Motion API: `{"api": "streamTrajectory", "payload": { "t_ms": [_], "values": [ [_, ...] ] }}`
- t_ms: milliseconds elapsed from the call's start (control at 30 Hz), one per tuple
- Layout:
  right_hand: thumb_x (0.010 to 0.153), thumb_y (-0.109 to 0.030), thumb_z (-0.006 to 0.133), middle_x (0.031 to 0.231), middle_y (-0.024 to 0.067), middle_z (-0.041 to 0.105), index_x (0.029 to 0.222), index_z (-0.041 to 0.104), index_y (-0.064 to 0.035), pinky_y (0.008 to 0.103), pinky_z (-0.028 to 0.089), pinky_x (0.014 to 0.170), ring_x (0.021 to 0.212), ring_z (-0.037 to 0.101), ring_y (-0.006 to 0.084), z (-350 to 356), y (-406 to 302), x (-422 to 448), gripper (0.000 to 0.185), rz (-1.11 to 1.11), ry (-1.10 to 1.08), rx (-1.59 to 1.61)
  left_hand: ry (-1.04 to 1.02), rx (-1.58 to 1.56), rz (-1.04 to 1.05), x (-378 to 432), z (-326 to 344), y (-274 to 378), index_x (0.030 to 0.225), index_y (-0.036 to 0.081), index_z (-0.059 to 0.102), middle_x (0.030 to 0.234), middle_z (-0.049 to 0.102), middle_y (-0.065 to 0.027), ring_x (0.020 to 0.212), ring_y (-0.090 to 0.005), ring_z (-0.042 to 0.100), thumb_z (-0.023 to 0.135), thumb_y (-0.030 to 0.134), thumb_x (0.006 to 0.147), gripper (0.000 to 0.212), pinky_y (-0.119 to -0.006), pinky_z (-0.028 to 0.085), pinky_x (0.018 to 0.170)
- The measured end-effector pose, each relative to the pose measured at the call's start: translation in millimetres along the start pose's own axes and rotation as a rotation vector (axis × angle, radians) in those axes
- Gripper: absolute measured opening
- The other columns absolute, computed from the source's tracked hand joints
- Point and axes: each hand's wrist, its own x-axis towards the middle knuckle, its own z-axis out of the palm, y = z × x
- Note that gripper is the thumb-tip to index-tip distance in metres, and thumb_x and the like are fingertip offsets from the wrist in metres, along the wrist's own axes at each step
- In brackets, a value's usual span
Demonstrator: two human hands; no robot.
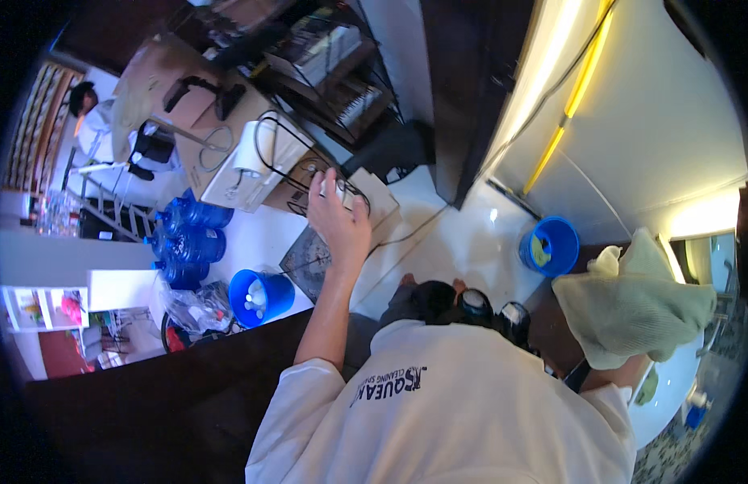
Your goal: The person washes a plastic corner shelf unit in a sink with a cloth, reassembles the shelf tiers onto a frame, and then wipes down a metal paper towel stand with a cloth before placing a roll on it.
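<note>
My left hand (341,221) reaches forward over the cardboard, its fingers around a small white corded device (348,196), mostly hidden by the hand. Loops of black cable (283,173) hang about it. Just beyond stands a white cylindrical thing (251,148) on a pale box (229,184). On my right side, a grey-green cloth (637,308) is held up at the end of my right forearm (619,375). The cloth covers my right hand, so its fingers are hidden. A paler cloth bit (605,261) sticks out at its upper left.
Blue buckets stand left (282,294) and right (561,242). Large blue water bottles (192,242) are stacked at left. A black cable (410,235) crosses the tiled floor. A dark door frame (471,91) rises ahead; a yellow pole (549,148) leans right. A person (98,124) is at far left.
</note>
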Motion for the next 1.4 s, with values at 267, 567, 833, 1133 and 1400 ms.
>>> {"api": "streamTrajectory", "payload": {
  "t_ms": [267,567,833,1133,1400],
  "values": [
    [0.08,-0.035,0.047,0.104,0.0098,0.05,0.103,0.046,-0.0054,0.0418,0.04,0.083,0.095,0.049,0.0255,282,206,56,0.038,0.27,-0.333,0.35,0.372,-0.496,-0.403,58,-51,-98,0.116,-0.003,0.037,0.107,0.044,-0.0146,0.097,-0.0205,0.043,0.04,0.015,0.086,0.036,-0.03,0.031,0.086],
    [0.086,-0.03,0.038,0.109,0.0119,0.046,0.112,0.041,0.0007,0.0325,0.032,0.089,0.102,0.044,0.0233,428,458,5,0.04,0.104,-0.765,-0.366,0.027,-0.677,-0.411,100,-36,-125,0.109,-0.004,0.045,0.103,0.052,-0.014,0.096,-0.0208,0.048,0.03,0.033,0.089,0.045,-0.03,0.034,0.085],
    [0.085,-0.008,0.04,0.111,0.0116,0.047,0.117,0.039,-0.0034,0.0308,0.035,0.087,0.101,0.047,0.0219,344,505,-23,0.033,0.423,-0.731,-0.417,-0.035,-0.625,-0.43,107,-41,-144,0.104,-0.001,0.049,0.094,0.054,-0.0157,0.086,-0.0277,0.052,0.032,0.03,0.089,0.038,-0.033,0.039,0.076],
    [0.079,-0.014,0.051,0.1,0.0055,0.051,0.112,0.042,-0.0005,0.0243,0.039,0.077,0.089,0.048,0.0111,452,522,74,0.036,0.52,-1.119,-0.581,0.129,-0.191,-0.238,106,-44,-130,0.096,0.003,0.054,0.085,0.054,-0.0151,0.071,-0.0312,0.05,0.038,0.019,0.086,0.024,-0.04,0.037,0.066],
    [0.073,-0.031,0.056,0.068,0.0078,0.06,0.08,0.062,0.0006,0.0289,0.043,0.059,0.061,0.054,0.0154,463,556,85,0.032,0.599,-0.977,-0.761,0.129,0.146,-0.182,132,-101,-115,0.098,0.005,0.054,0.084,0.056,-0.0174,0.075,-0.0319,0.053,0.049,0.032,0.081,0.032,-0.037,0.041,0.067]
  ]
}}
